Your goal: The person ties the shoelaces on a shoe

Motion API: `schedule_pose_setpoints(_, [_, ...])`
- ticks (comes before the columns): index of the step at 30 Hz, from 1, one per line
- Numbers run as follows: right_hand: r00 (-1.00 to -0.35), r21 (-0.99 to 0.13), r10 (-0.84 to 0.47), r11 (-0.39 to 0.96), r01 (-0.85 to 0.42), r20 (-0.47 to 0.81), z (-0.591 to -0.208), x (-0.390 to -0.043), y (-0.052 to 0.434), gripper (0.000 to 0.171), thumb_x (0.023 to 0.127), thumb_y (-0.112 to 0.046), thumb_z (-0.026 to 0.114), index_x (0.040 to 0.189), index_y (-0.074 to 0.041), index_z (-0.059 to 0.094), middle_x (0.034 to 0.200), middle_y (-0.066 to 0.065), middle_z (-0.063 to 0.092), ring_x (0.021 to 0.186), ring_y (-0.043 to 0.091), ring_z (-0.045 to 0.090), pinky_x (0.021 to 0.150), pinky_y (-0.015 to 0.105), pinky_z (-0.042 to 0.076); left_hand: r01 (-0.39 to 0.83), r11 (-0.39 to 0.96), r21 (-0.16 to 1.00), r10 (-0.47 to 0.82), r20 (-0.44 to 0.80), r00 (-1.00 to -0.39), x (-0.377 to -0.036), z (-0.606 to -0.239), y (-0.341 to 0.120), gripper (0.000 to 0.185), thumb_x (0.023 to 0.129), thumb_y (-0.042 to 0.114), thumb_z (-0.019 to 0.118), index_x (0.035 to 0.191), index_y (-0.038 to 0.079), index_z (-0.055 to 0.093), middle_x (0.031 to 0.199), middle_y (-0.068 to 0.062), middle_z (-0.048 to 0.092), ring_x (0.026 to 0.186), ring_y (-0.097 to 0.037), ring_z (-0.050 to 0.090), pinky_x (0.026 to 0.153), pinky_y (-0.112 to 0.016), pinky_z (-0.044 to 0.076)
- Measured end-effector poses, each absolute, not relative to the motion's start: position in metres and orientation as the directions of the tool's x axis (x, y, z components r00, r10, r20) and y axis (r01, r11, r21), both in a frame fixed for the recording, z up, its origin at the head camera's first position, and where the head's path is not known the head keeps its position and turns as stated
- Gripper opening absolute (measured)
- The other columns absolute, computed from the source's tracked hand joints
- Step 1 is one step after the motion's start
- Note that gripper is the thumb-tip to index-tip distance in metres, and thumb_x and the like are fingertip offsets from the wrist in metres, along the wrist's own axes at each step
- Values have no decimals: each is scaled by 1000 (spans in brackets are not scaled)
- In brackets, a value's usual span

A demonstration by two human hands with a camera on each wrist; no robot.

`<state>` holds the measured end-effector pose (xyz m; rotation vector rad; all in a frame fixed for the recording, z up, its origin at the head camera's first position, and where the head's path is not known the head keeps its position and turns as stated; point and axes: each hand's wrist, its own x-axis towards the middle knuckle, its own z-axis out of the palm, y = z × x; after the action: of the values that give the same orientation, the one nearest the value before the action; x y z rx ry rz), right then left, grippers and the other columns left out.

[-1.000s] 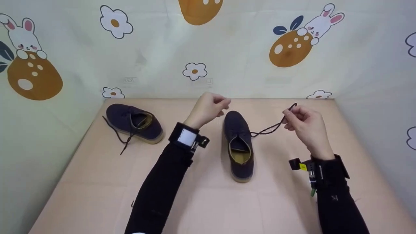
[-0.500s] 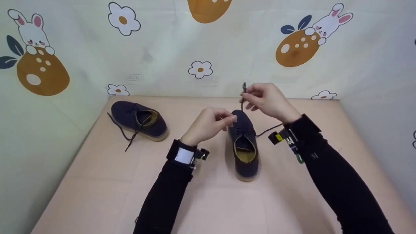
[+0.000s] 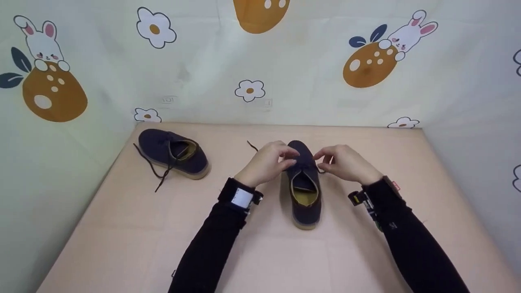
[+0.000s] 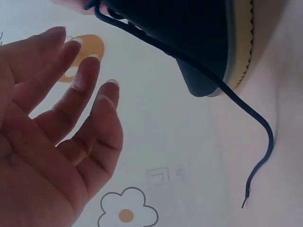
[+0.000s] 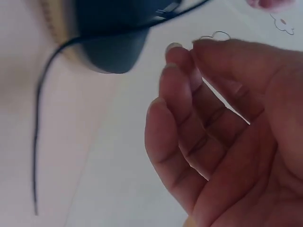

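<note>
A dark navy shoe (image 3: 304, 213) with a tan sole stands in the middle, toe pointing away from me. My left hand (image 3: 268, 162) hovers at its left side, fingers loosely bent and holding nothing. On the other side, my right hand (image 3: 346, 163) has its thumb and fingertips close to the shoe, with no lace between them. One dark shoelace (image 4: 189, 59) runs across the shoe's side in the left wrist view and trails onto the table. In the right wrist view another length of lace (image 5: 38, 118) hangs down past the sole.
A matching shoe (image 3: 173, 152) lies angled at the back left, its loose lace (image 3: 152, 165) spread beside it. Both stand on a pale pink table surface (image 3: 281, 260). Behind rises a white patterned cloth wall (image 3: 301, 81).
My right hand carried a lace from the right across above the toe, let it go, and came back down beside the shoe. A lace end now shows on the left. My left hand has lowered.
</note>
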<state>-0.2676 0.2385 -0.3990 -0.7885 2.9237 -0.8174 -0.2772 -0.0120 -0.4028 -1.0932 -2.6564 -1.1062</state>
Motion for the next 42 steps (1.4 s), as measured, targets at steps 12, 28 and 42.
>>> schedule_pose_setpoints(12, [-911, -355, -321, 846, -398, 257, -439, -253, 237, 4, 85, -12, 71, 87, -13, 68, 68, -5, 58, 62, 15, 54, 58, 35, 45, 567, 500, 655, 642, 160, -750, -280, -410, -14, 13, 92, 8, 69, 104, 7, 75, 95, -2, 71, 87, -14, 64, 80, -27, 50])
schedule_pose_setpoints(28, [-919, -352, -171, 887, -300, 355, -395, -234, 303, 4, 90, -10, 66, 89, -7, 68, 60, -5, 58, 50, 13, 50, 53, 34, 39, 549, 488, 679, 688, 89, -720, -279, -414, -20, 22, 82, -6, 63, 102, 3, 68, 85, -4, 66, 76, -11, 58, 70, -24, 49])
schedule_pose_setpoints(42, [-964, -389, -16, 913, -122, 266, -375, -226, 341, 14, 92, -14, 63, 90, -3, 70, 64, 0, 62, 51, 16, 55, 56, 36, 40, 476, 546, 689, 662, -7, -750, -283, -384, -51, 7, 91, 10, 70, 92, 8, 78, 81, 5, 71, 75, -12, 63, 66, -25, 47])
